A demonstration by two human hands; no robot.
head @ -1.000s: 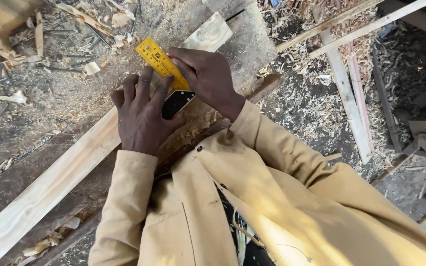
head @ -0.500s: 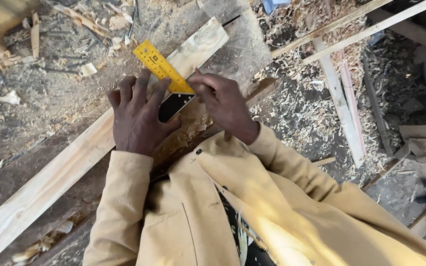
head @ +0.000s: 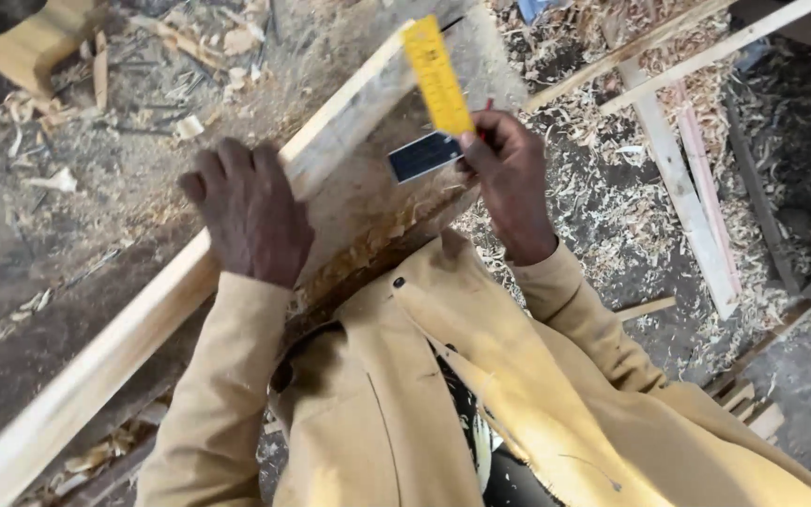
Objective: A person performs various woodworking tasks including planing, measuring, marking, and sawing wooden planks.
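Lifted off the square since half a second ago, left hand (head: 253,211) now flat on the one pale plank (head: 157,305), fingers spread open. Right hand (head: 509,174) pinching a try square (head: 436,99) by its dark stock, yellow blade pointing up and slightly left, long axis nearly crossing the plank over its far end. Something slim and red behind the right fingers, hard to make out. Plank's lower end cut off by the frame.

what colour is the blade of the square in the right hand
Yellow with dark markings; the square's blade sticks up from the right hand, clearest in the head view.
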